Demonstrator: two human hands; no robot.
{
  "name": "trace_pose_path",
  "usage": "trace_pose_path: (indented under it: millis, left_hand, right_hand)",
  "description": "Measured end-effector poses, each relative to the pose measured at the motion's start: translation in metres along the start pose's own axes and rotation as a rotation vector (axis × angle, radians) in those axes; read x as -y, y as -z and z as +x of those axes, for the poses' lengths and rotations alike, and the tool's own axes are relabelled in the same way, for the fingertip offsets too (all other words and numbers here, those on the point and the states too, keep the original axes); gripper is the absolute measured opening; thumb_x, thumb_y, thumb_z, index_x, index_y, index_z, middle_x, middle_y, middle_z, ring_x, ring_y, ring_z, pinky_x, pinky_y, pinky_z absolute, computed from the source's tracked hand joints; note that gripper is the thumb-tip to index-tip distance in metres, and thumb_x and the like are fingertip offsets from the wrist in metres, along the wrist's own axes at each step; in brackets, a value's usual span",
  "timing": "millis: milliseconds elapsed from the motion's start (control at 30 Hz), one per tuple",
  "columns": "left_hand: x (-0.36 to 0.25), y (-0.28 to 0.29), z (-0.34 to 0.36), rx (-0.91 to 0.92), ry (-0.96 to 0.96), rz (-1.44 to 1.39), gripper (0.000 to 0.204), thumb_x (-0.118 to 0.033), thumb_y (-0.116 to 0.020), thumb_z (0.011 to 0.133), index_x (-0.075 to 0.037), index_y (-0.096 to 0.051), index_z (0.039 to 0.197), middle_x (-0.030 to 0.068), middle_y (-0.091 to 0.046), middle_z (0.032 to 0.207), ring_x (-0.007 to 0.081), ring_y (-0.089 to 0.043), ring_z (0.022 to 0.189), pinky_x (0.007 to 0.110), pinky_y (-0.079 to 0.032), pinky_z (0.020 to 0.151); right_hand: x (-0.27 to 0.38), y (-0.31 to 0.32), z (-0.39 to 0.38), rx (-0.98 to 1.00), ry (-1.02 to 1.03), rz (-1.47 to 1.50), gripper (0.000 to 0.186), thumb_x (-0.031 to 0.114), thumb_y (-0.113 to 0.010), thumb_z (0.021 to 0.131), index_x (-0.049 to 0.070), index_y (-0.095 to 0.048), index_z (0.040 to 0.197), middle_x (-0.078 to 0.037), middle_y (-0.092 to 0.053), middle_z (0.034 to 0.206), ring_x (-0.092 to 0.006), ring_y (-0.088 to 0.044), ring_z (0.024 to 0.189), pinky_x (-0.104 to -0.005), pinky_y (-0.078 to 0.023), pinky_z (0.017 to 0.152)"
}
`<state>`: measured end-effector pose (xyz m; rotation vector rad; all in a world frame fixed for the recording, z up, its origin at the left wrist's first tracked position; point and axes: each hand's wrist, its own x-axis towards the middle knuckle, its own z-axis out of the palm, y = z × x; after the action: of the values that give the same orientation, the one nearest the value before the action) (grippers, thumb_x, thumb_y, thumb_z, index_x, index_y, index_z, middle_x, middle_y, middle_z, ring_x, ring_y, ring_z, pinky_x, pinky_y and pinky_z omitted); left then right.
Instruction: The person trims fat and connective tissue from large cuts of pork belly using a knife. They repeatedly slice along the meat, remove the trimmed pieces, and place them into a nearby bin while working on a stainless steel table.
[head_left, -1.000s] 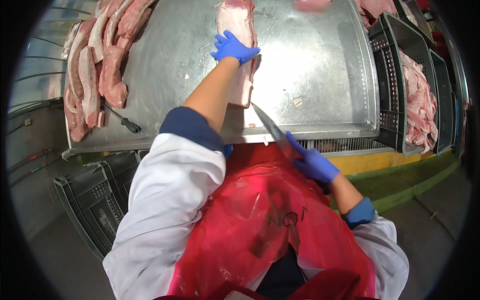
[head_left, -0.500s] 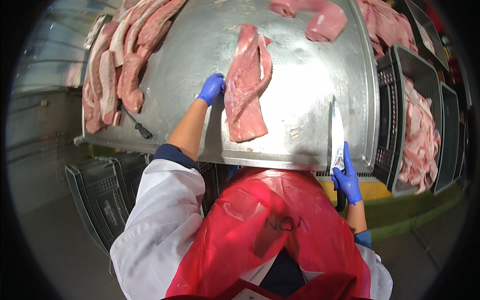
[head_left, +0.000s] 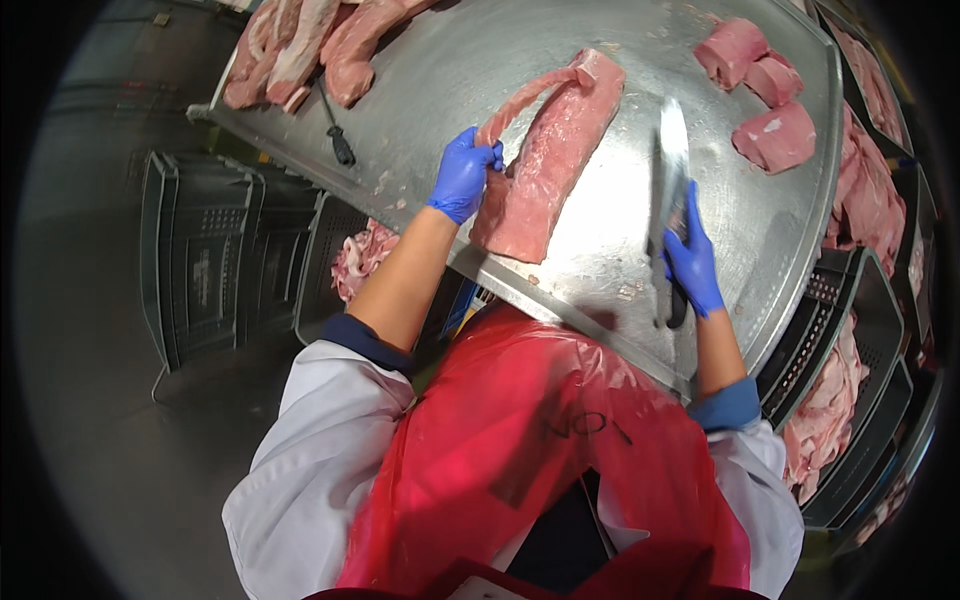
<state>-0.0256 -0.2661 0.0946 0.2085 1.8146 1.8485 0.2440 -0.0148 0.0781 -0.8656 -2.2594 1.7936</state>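
A long slab of pink meat (head_left: 555,165) lies on the steel table, and a narrow strip (head_left: 528,97) peels away along its left side, still joined at the far end. My left hand (head_left: 463,176), in a blue glove, is closed on the near part of this strip. To the right of the slab, my blue-gloved right hand (head_left: 695,265) grips a long-bladed knife (head_left: 674,150), its tip pointing away from me. The knife's blade stands apart from the meat.
Several long meat cuts (head_left: 300,45) are heaped at the far left near a black-handled tool (head_left: 340,145). Pink chunks (head_left: 775,138) sit at the right. Crates of meat (head_left: 830,400) flank the table (head_left: 400,150) on the right; dark crates (head_left: 205,260) stand at left.
The slab has been turned over, its strip now on the left side. My left hand has taken hold of the strip. The knife has moved forward over the table, and the whole view has swung.
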Motion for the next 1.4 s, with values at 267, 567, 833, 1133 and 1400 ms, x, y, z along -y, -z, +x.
trace_pose_path:
  millis: [267,567,833,1133,1400]
  left_hand:
    - [-0.030,0.012,-0.018,-0.052,-0.061,-0.110,0.007,0.001,-0.054,0.086,-0.001,-0.059,0.091,0.0062,-0.060,0.079,0.0140,-0.055,0.066,0.028,-0.047,0.061]
    - [-0.046,0.021,-0.012,-0.021,-0.093,0.174,0.014,0.000,-0.053,0.082,0.000,-0.061,0.094,0.0069,-0.062,0.086,0.0137,-0.058,0.072,0.027,-0.048,0.069]
    - [-0.123,0.023,-0.062,0.019,-0.197,0.047,0.027,-0.003,-0.053,0.084,0.004,-0.061,0.109,0.0057,-0.059,0.089,0.0143,-0.055,0.078,0.028,-0.045,0.075]
    - [-0.172,0.181,-0.179,-0.249,-0.365,-0.003,0.037,-0.003,-0.052,0.082,0.004,-0.058,0.119,0.0018,-0.052,0.090,0.0119,-0.046,0.078,0.027,-0.041,0.074]
    - [-0.037,0.297,-0.155,-0.408,0.168,1.664,0.048,-0.024,-0.074,0.081,0.003,-0.064,0.119,0.0254,-0.066,0.118,0.0392,-0.065,0.110,0.044,-0.050,0.095]
  right_hand:
    - [0.060,-0.143,0.051,0.528,-0.063,-0.073,0.081,0.016,-0.053,0.095,0.025,-0.011,0.163,-0.014,-0.064,0.072,-0.0217,-0.064,0.058,-0.0360,-0.055,0.060]
    - [0.050,-0.191,0.046,0.733,0.082,-0.286,0.083,0.015,-0.050,0.093,0.016,-0.004,0.162,-0.023,-0.068,0.081,-0.0310,-0.068,0.063,-0.0402,-0.057,0.065]
    - [0.092,-0.219,0.042,0.871,-0.017,-0.216,0.074,0.016,-0.047,0.095,0.013,-0.014,0.161,-0.023,-0.069,0.091,-0.0297,-0.067,0.067,-0.0431,-0.055,0.066]
    - [0.049,-0.101,-0.026,1.077,0.110,-0.279,0.084,0.006,-0.053,0.092,0.028,-0.015,0.163,-0.012,-0.066,0.077,-0.0161,-0.062,0.058,-0.0344,-0.054,0.062]
    - [0.045,-0.038,-0.006,0.366,-0.228,0.107,0.082,0.003,-0.055,0.094,0.030,-0.019,0.162,-0.003,-0.060,0.064,-0.0083,-0.052,0.048,-0.0271,-0.048,0.049]
